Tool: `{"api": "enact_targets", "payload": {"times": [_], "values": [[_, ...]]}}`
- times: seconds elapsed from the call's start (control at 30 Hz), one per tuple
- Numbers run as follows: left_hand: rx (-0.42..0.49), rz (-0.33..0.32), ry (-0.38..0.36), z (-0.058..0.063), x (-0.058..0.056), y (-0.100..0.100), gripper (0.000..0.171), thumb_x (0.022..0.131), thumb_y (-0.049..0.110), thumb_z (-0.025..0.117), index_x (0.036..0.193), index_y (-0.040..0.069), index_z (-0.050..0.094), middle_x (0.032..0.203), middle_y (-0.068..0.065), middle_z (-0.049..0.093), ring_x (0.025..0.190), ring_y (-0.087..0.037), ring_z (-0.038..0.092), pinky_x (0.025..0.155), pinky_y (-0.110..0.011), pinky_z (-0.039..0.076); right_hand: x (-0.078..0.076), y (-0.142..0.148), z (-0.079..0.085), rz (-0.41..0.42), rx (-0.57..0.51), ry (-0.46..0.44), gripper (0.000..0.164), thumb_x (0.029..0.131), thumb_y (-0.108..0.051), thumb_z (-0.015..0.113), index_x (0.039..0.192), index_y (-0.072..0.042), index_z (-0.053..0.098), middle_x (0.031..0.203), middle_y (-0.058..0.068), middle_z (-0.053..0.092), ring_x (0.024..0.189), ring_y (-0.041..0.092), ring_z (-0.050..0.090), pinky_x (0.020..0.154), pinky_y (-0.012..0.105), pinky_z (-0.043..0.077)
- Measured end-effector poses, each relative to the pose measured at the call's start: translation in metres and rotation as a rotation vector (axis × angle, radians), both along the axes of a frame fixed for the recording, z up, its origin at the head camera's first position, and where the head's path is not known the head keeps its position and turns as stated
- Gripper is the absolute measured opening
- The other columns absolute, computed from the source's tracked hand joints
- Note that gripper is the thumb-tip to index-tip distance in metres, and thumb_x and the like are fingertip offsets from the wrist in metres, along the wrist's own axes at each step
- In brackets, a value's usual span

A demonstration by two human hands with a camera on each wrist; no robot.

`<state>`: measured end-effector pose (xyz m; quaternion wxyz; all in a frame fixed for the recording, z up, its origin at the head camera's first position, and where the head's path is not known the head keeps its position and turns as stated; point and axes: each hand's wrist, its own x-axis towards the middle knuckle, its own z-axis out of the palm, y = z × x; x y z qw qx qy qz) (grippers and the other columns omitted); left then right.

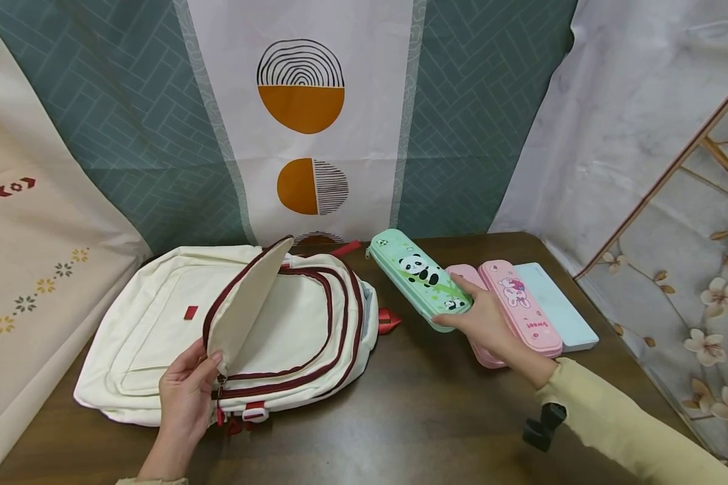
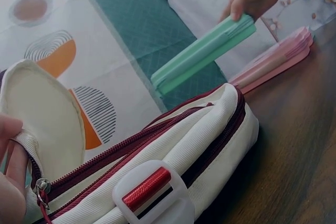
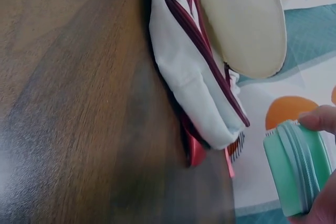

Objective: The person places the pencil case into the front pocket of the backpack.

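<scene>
"So, what's the left hand (image 1: 187,391) doing?"
"Pinching the bag's (image 1: 158,296) flap (image 1: 249,300), which stands raised from its front."
"And the right hand (image 1: 484,325)?"
"Gripping the green case (image 1: 414,273) by its near end, holding it in the air between the bag and the pink cases (image 1: 524,310)."
"Anything beside those?"
"A blue box (image 1: 561,313), on the table (image 1: 388,417) just to their right."

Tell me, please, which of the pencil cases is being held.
It is the green panda pencil case, gripped by the right hand; both pink cases lie unheld.
</scene>
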<state>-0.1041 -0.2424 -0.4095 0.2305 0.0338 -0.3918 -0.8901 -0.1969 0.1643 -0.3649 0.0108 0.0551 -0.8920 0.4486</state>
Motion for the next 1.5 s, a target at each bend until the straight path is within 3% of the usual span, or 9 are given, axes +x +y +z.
{"api": "enact_targets", "payload": {"times": [0.23, 0.63, 0.9, 1.3, 1.5], "values": [[-0.002, -0.023, 0.029, 0.0, 0.001, -0.001, 0.036, 0.078, -0.026, 0.047, 0.093, -0.003, 0.069, 0.084, -0.009, 0.07, 0.075, -0.015, 0.066, 0.065, -0.023, 0.054, -0.002, -0.018, 0.001, 0.09, -0.012, 0.006, 0.086, 0.064, -0.028, 0.081, 0.138, -0.011, 0.039, 0.137, 0.013, 0.042, 0.1, 0.024, 0.046, 0.072, 0.028, 0.04], [-0.023, -0.043, 0.034, 0.003, 0.0, -0.001, 0.036, 0.079, -0.025, 0.047, 0.093, -0.001, 0.07, 0.083, -0.007, 0.069, 0.073, -0.013, 0.065, 0.064, -0.021, 0.054, -0.007, -0.04, 0.004, 0.213, -0.018, -0.011, 0.084, 0.062, -0.024, 0.082, 0.135, -0.01, 0.044, 0.121, 0.012, 0.054, 0.087, 0.02, 0.049, 0.067, 0.027, 0.041], [-0.007, -0.07, 0.073, 0.004, -0.001, -0.002, 0.036, 0.08, -0.025, 0.045, 0.094, -0.002, 0.069, 0.085, -0.008, 0.069, 0.074, -0.014, 0.065, 0.065, -0.022, 0.054, -0.01, -0.052, 0.002, 0.304, 0.089, 0.032, 0.081, 0.06, -0.029, 0.082, 0.132, -0.01, 0.048, 0.114, 0.011, 0.058, 0.087, 0.018, 0.049, 0.07, 0.026, 0.04], [-0.001, -0.076, 0.063, 0.006, -0.003, -0.003, 0.034, 0.08, -0.024, 0.047, 0.092, -0.002, 0.07, 0.083, -0.008, 0.069, 0.073, -0.014, 0.065, 0.062, -0.021, 0.054, -0.023, -0.073, -0.001, 0.538, 0.036, 0.012, 0.079, 0.06, -0.025, 0.083, 0.13, -0.011, 0.05, 0.117, 0.004, 0.056, 0.09, 0.015, 0.048, 0.071, 0.025, 0.041], [-0.005, -0.079, 0.047, 0.008, -0.002, -0.003, 0.035, 0.081, -0.023, 0.045, 0.091, -0.001, 0.07, 0.083, -0.007, 0.069, 0.075, -0.013, 0.065, 0.063, -0.021, 0.054, -0.031, -0.084, -0.004, 0.644, 0.051, -0.005, 0.076, 0.061, -0.024, 0.082, 0.13, -0.013, 0.05, 0.111, 0.003, 0.057, 0.085, 0.013, 0.048, 0.07, 0.022, 0.041]]}}
